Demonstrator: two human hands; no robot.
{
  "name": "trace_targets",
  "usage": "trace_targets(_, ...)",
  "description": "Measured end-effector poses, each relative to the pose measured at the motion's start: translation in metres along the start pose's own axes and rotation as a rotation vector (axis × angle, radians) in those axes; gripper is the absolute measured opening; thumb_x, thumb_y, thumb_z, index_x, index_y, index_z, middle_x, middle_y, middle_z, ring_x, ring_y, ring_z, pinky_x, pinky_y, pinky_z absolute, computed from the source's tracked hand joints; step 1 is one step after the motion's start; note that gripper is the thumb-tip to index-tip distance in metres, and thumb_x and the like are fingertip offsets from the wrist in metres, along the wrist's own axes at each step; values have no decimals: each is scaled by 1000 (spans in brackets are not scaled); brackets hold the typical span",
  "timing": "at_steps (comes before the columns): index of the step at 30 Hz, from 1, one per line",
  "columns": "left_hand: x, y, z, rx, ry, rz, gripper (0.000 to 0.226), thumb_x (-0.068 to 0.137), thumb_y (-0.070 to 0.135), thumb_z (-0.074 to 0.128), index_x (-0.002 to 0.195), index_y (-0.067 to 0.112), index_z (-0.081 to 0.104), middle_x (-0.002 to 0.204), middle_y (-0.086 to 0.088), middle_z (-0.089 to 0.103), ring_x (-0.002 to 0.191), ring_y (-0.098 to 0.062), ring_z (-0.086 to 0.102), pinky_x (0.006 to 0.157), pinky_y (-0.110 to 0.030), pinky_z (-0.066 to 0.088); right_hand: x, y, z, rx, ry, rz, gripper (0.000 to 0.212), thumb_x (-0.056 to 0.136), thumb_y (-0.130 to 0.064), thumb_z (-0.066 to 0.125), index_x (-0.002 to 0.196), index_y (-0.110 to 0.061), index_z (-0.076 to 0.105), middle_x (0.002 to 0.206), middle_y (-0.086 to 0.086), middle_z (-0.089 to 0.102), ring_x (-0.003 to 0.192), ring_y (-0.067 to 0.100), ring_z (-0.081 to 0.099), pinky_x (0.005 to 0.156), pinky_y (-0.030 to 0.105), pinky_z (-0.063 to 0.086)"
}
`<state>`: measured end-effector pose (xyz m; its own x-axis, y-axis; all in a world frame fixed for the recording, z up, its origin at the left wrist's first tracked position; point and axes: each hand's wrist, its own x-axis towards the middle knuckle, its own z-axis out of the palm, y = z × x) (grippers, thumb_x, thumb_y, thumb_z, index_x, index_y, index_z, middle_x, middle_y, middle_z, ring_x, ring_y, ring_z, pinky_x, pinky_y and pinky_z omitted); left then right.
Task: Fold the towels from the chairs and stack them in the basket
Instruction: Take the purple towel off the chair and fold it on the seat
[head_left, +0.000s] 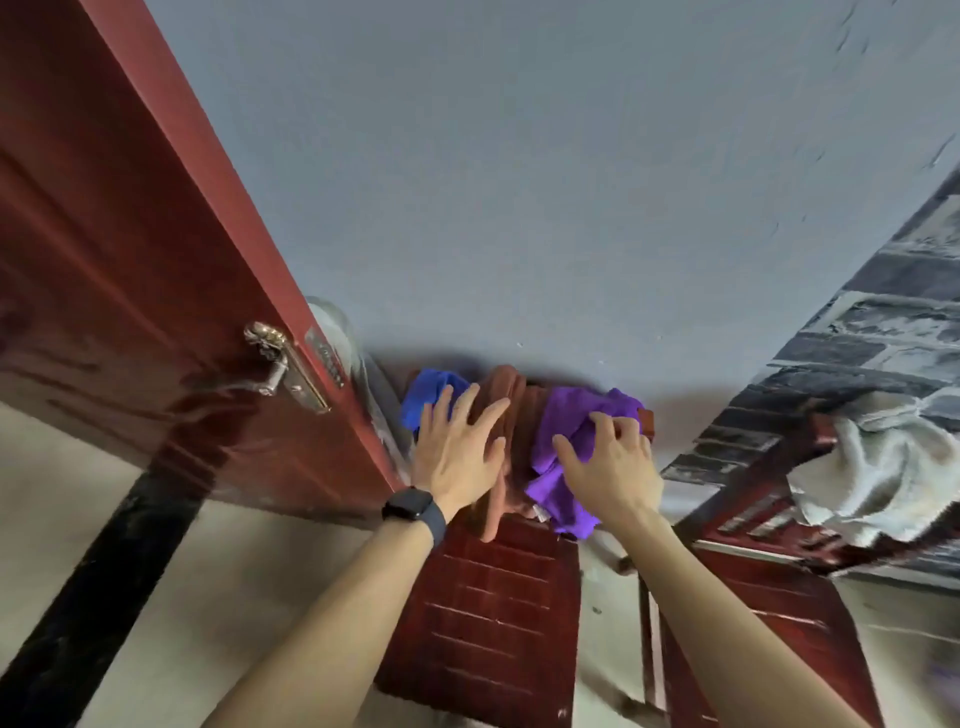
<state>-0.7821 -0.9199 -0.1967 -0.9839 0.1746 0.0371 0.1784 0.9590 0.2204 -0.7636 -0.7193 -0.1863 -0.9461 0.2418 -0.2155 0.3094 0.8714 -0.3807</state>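
Chair: blue towel, brown towel, purple towel over its back.
Left hand: fingers spread open over brown towel.
Right hand: fingers gripping purple towel.

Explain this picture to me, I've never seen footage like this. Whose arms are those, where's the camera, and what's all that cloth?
There is no machine here: a person wears a wide-angle camera on the head, so you look along their own arms. Three towels are draped over a dark red chair: a blue towel, a brown towel and a purple towel. The left hand is spread open over the brown towel. The right hand curls its fingers into the purple towel. A pale towel lies on a second chair at right. No basket shows.
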Motion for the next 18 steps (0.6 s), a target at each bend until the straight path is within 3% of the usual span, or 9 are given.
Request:
trace_targets(2,9,-8,12,26,-104,16,57,93,45,49,147,44,33,158,-6,31,143,-43,25,115,-62,19,7,-13,5,-41,20,82,63,89,-70,48,135,-27,45,137,7,40,125,35,43,88,47,49)
trace_targets(4,12,-14,22,20,-154,20,60,93,47,47,148,50,23,160,-3,24,143,-39,27,114,-62,20,14,-21,7,-91,36,108,54,91,-63,50,129,-26,47,132,10,40,120,38,44,84,47,49)
trace_targets(8,13,-14,29,16,-142,7,57,93,45,47,146,51,26,161,0,22,143,-37,27,114,-62,22,20,-21,-5,-45,8,122,32,96,-38,49,123,-22,51,129,11,45,116,40,51,85,44,45)
trace_targets(12,15,-13,17,-11,-239,19,63,94,40,48,148,51,18,164,-1,11,147,-36,17,115,-63,16,-1,-7,-33,154,86,171,17,96,-36,48,106,-22,49,115,6,58,94,32,56,78,39,41)
trace_targets(15,18,-8,-3,-135,-320,-29,66,91,36,54,148,48,24,164,-4,5,148,-35,15,114,-62,22,-39,7,-60,442,203,108,12,97,-26,56,108,-21,54,103,-3,65,97,25,63,78,31,44)
trace_targets(18,6,16,-34,-477,-164,-63,62,90,34,62,147,34,36,160,-7,18,146,-30,24,115,-43,28,-92,17,-87,823,287,-31,10,97,-17,60,106,-21,57,99,-12,67,99,12,65,73,10,46)
